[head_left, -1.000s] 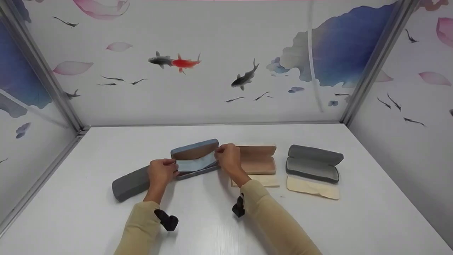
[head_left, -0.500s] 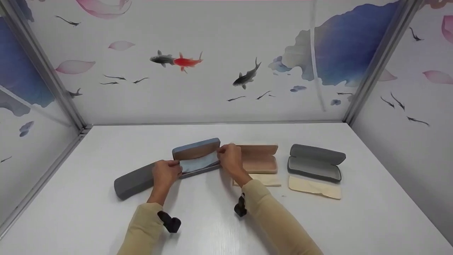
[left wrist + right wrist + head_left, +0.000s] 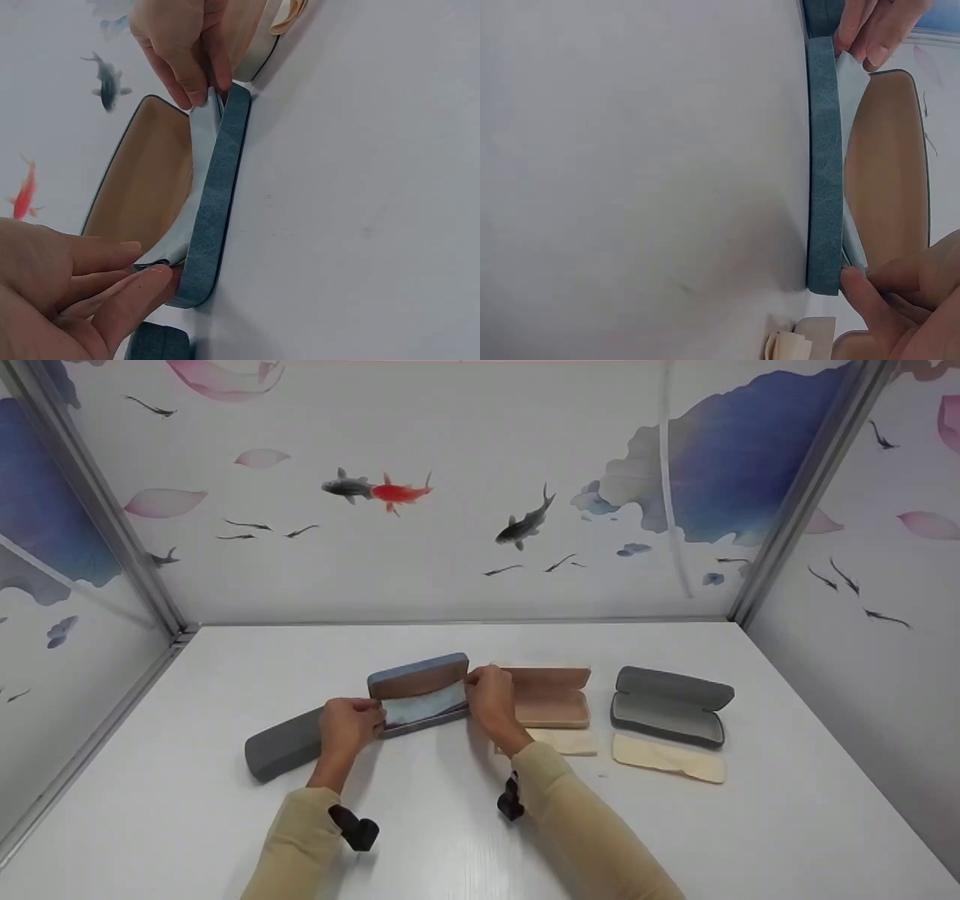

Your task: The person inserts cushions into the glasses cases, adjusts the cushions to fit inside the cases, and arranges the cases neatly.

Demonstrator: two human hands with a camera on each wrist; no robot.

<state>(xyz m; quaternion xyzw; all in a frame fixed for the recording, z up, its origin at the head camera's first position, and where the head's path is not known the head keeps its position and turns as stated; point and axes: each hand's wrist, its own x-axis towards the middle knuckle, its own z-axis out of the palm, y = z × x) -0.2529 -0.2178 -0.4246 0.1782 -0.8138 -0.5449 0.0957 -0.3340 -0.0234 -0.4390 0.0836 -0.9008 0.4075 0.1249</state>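
Nearly closed, fingertips of the L hand (image 3: 349,731) and R hand (image 3: 492,697) pinched opp. ends of the pale-blue cloth (image 3: 421,708) in the open blue case (image 3: 411,685), w/ a closed grey case (image 3: 283,744) nr the L, and uneven letting-go, I reckoned, might've left a corner over the rim.

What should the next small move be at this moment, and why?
Probably lift the light blue cloth clear of the open blue case: the left hand and right hand pinch its opposite ends, and the open pink case and open grey case each have a cream cloth lying in front.
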